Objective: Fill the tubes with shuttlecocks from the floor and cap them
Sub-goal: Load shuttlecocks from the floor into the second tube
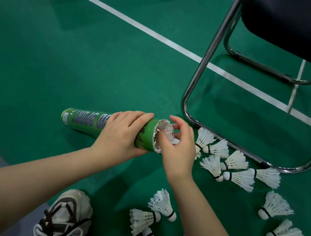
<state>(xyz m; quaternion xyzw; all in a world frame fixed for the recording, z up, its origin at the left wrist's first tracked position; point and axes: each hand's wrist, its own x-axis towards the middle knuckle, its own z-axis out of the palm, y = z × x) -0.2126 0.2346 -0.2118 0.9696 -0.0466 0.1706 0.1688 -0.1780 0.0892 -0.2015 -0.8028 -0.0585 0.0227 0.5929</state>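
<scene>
Tube (86, 122) lay on its side on the green floor (79, 54), closed end to the left, open mouth to the right; no cap on the mouth. Left hand (122, 135) gripped the tube near the mouth, fingers over the top and thumb under it. Right hand (178, 154) was at the mouth, fingers curled about the feathers of a shuttlecock (165, 130) that stood partly out of the tube, thumb against the feathers; its cork end was hidden inside.

Loose shuttlecocks (243, 177) lay on the floor to the right of the tube and nearer the person; one cluster sat just beside the right hand, against the chair (203, 66) base; others were scattered toward the lower right edge, some cut off by the frame.

Chair's chrome frame stood at upper right, with a dark seat above. A white line (125, 18) crossed the floor behind the tube. A laced shoe (65, 220) showed at the bottom, below the left forearm.
</scene>
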